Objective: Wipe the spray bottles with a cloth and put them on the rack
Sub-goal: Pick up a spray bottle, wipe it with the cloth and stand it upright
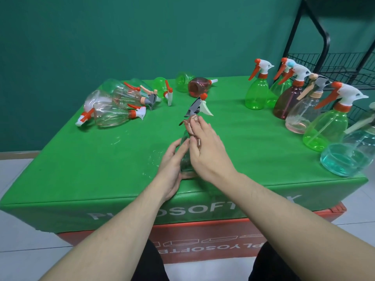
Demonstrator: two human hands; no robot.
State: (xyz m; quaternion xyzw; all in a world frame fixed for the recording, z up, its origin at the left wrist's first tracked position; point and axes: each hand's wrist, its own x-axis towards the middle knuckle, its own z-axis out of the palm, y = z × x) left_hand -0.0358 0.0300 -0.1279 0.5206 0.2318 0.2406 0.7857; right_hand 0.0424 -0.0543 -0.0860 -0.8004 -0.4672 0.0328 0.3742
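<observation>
1. Spray bottles are spread over a green padded table; the one being handled is a clear plastic spray bottle with a grey trigger head, upright near the table's front middle, between the two hands.
2. At the far left lies a heap of clear bottles on their sides, about four, with orange-and-white or grey trigger heads; no liquid is visible in them.
3. Just right of that heap, three more bottles lie on their sides: two green bottles and one brown tinted bottle.
4. The left hand wraps the lower body of the clear bottle from the left side, fingers curled round it and thumb pointing up along it.
5. The right hand presses a small crumpled brown cloth against the bottle's neck just under the trigger head, its fingers bent over the cloth.
6. On the right, a row of upright bottles stands along the table's edge: three green, one brown, one clear with a pinkish bottom, and one pale blue at the front, six in all. Whether any holds liquid cannot be told.
7. Beyond the table's far right corner stands a black wire rack; no bottles are visible on its shelves.
</observation>
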